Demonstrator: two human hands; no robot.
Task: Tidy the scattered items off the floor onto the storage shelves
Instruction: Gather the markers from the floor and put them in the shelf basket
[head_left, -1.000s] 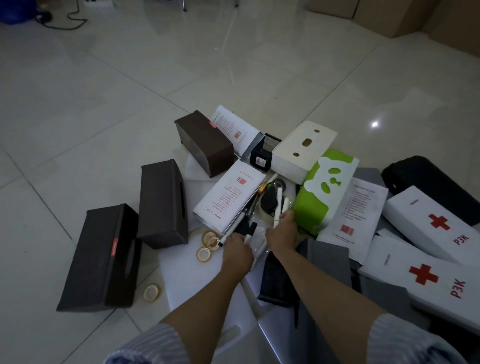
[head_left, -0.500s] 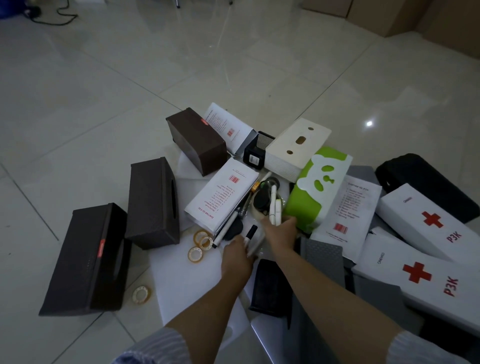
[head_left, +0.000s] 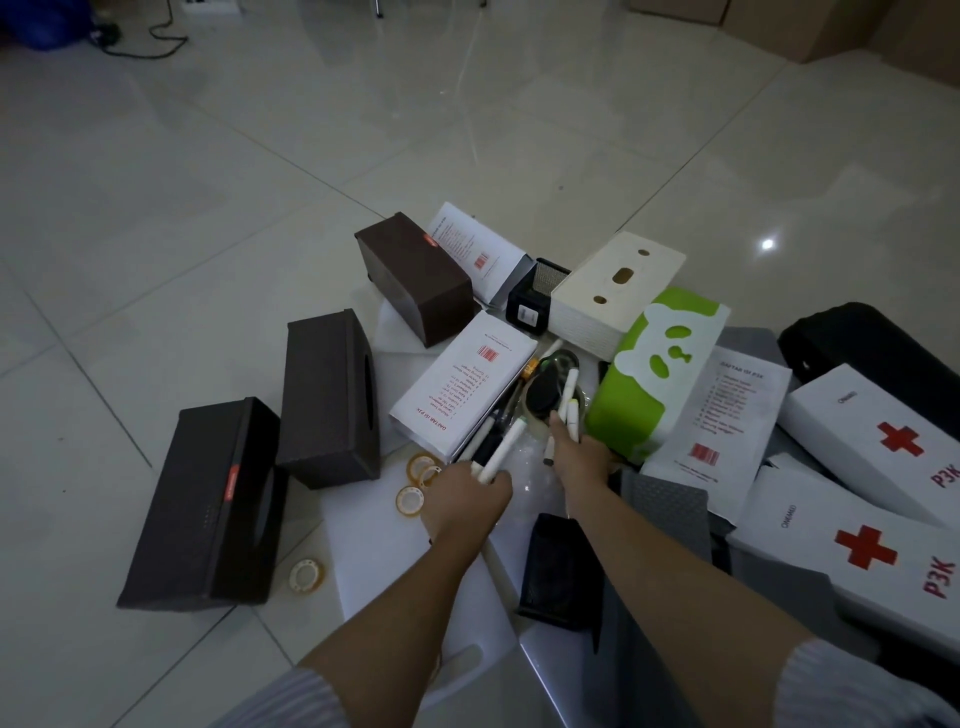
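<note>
Centre frame, floor pile: left hand (head_left: 470, 499) curled round white markers (head_left: 500, 451) angled to upper right, right hand (head_left: 581, 457) gripping more markers (head_left: 571, 402) upright; loose pens (head_left: 550, 349) lie just beyond, nearer the right fingers.

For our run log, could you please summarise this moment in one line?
stage: gathering | left hand: grips white markers | right hand: grips white pens | shelves: unseen

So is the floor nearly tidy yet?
Not yet. No shelf shows, and nothing looks put away. The left hand and right hand each hold white markers. Still on the floor: brown boxes, tape rolls, the green box and first-aid boxes.
</note>
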